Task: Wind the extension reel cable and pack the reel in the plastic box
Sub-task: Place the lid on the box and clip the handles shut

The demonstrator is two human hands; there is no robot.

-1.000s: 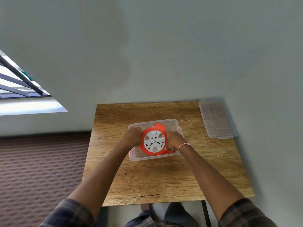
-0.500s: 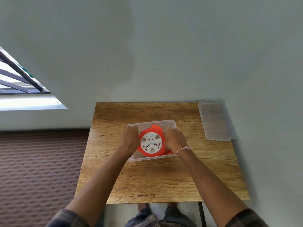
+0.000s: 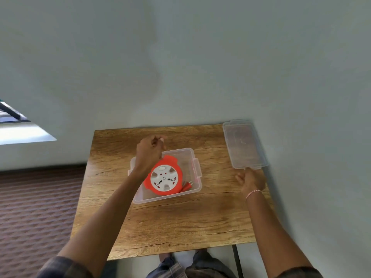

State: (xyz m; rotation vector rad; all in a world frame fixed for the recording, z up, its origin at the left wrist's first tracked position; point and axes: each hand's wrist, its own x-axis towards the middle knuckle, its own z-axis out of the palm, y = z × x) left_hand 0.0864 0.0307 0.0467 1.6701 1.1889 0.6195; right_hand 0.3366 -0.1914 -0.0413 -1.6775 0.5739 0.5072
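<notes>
Woodgrain table bears clear box holding round orange reel.

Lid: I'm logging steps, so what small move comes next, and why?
Probably grip the lid with the right hand, which is at its near edge, and lift it: the extension reel lies inside the uncovered plastic box.

A table is set against a wall behind it. A box is placed near the table's middle. A reel is laid flat in the box, toward its left side, with a plug at the reel's near right. A lid is placed at the table's far right corner, apart from the box. The left hand is held over the box's far left corner. The right hand is placed at the lid's near edge.
</notes>
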